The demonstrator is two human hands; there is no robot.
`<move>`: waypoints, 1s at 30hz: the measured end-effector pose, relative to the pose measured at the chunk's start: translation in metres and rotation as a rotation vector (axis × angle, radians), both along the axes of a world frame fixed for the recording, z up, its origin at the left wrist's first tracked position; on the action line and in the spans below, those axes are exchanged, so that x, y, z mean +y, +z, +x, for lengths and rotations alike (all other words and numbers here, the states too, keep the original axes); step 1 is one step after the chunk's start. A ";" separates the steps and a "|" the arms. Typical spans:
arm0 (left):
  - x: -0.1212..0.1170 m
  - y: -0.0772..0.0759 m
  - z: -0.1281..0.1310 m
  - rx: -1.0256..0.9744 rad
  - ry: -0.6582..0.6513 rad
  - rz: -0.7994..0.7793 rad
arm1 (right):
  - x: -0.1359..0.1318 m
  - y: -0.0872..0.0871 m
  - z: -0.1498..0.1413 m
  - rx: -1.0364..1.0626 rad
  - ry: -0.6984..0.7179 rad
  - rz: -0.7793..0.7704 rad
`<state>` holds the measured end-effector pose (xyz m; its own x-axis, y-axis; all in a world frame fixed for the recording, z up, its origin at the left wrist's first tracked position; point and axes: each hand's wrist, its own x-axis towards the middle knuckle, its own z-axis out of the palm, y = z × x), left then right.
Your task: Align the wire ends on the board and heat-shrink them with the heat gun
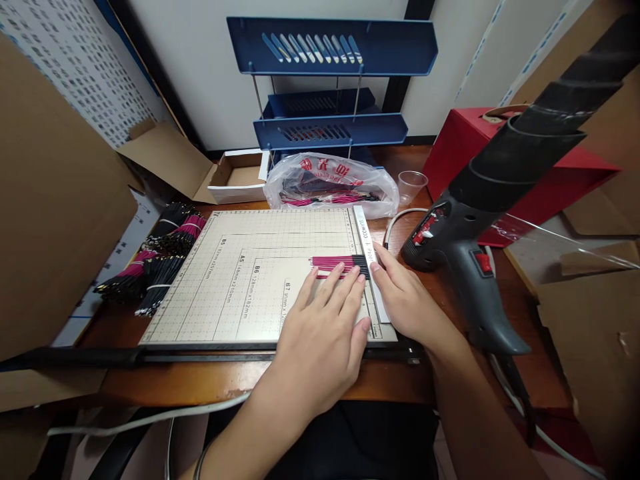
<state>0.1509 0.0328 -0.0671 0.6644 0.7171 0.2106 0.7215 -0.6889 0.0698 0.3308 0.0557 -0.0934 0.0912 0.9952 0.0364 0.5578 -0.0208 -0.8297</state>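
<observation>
"Use the cutting board [200,293] as the landmark. What's at its left?"

"A black handle [100,357] sticks out past its front left corner. Tied wire bundles [163,275], pink and black, lie on the desk [200,385] just beside the board's left edge."

"And behind it?"

"An open box [239,195] beyond the far left corner, then a blue rack [320,69] further back. A clear plastic bag [330,183] with more pink and black wires in it lies just behind the board's far edge."

"Where are the hands?"

"The left hand [320,333] is over the board's right half, gripping nothing, its fingers spread across a row of pink-and-black wires [333,263]. Those lie flat on the board, black ends toward the white strip [369,247] along its right side. The right hand [403,293] rests at that strip's outer edge; I can't tell whether it pinches anything."

"Anything past that?"

"A clear cup [413,189] beyond the board's far right corner, then a grey pistol-grip tool [463,233] to the board's right, with a red box [450,157] behind the tool, further back than the board."
</observation>
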 end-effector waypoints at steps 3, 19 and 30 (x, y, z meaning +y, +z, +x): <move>0.002 0.000 0.003 -0.012 -0.001 0.018 | 0.000 -0.002 0.001 0.004 0.003 0.002; 0.001 -0.007 0.013 -0.022 0.021 0.027 | 0.001 -0.002 0.000 -0.047 0.006 -0.010; -0.002 -0.009 0.010 -0.046 0.011 0.107 | 0.000 -0.003 0.001 -0.024 -0.009 -0.042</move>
<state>0.1613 0.0307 -0.0763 0.6442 0.6962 0.3167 0.7269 -0.6861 0.0297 0.3314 0.0557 -0.0963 0.0997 0.9950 -0.0030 0.5774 -0.0602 -0.8142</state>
